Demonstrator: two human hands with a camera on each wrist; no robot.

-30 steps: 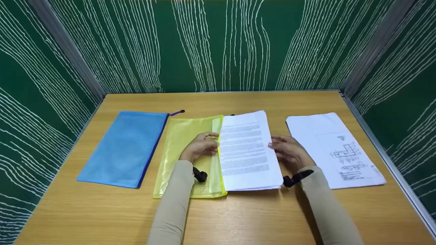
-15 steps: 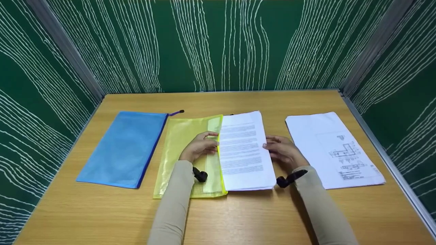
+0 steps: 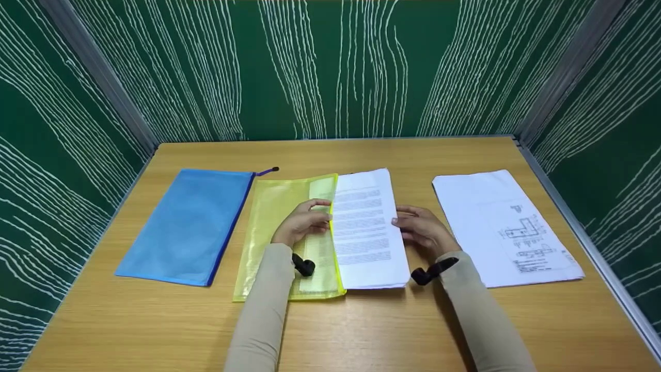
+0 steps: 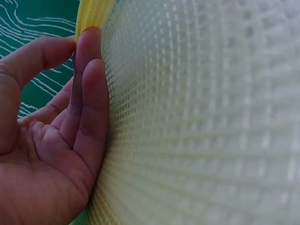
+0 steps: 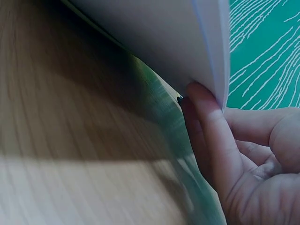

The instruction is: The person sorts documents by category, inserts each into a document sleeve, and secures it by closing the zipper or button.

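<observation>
A yellow mesh zipper pouch (image 3: 268,212) lies mid-table, with the left part of a stack of printed papers (image 3: 361,222) inside it. The papers show pale through the mesh, and their right part sticks out past the pouch's yellow edge. My left hand (image 3: 302,222) pinches that edge near its middle; in the left wrist view the thumb and a fingertip meet on the yellow zipper strip (image 4: 93,14). On the other side my right hand (image 3: 426,227) grips the stack's right edge. Its fingers (image 5: 211,117) lie under the raised papers in the right wrist view.
A blue zipper pouch (image 3: 186,227) with a purple pull lies flat on the left. To the right rests another stack of white papers (image 3: 470,222) printed with a drawing. Green panels (image 3: 330,72) with white lines border the wooden table (image 3: 351,336) at the back and sides.
My right hand has moved left with the paper stack, and more of the papers now lie inside the yellow pouch. My left hand has stayed at the pouch's edge.
</observation>
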